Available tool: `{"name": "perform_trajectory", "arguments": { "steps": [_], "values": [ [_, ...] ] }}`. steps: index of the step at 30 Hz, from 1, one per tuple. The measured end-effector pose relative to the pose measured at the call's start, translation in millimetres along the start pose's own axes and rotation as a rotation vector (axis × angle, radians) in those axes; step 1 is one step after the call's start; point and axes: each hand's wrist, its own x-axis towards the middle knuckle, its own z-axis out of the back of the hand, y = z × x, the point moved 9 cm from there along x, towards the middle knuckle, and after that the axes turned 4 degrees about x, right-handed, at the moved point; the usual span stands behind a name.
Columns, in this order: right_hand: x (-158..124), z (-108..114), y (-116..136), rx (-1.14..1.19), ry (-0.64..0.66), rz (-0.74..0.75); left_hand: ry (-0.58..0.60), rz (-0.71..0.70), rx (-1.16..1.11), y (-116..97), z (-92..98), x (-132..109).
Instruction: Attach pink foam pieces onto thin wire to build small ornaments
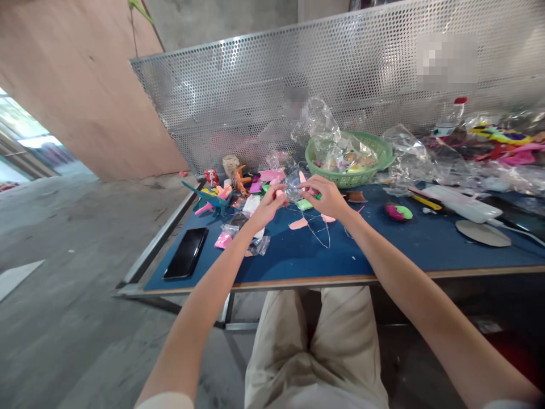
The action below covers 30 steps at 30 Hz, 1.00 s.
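Observation:
Both my hands meet above the middle of the blue table (pixel 383 244). My left hand (pixel 269 205) is closed in a pinch on a small clear plastic bag (pixel 293 190) with pink pieces in it. My right hand (pixel 326 196) is also closed, pinching the same bag from the right side. Thin wire (pixel 321 230) and flat pink foam pieces (pixel 298 224) lie on the table just below my hands. A green foam piece (pixel 304 204) sits under the bag.
A black phone (pixel 186 253) lies at the table's left front. A teal toy dinosaur (pixel 213 199) and coloured foam bits crowd the left back. A green basket (pixel 374 165) of bags stands behind my hands, before a perforated metal screen (pixel 255 96). Crumpled plastic (pixel 426 156) and a white keyboard (pixel 462 204) lie right.

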Motion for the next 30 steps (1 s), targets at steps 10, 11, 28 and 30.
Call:
{"name": "perform_trajectory", "arguments": {
  "steps": [10, 11, 28, 30],
  "values": [
    [1.0, -29.5, 13.0, -0.057, 0.219, 0.138, 0.202, 0.139, -0.006, -3.3, -31.6, -12.6],
    [1.0, -32.9, 13.8, -0.045, 0.248, 0.142, 0.207, 0.157, 0.001, -2.4, -31.5, -13.2],
    [-2.0, -26.1, 22.5, 0.028, -0.002, 0.025, 0.204, 0.13, 0.036, -0.7, 0.4, -4.7],
    [-1.8, -0.3, 0.5, 0.037, -0.241, -0.135, -0.017, 0.043, 0.156, -3.6, 26.1, 1.8]
  ]
}}
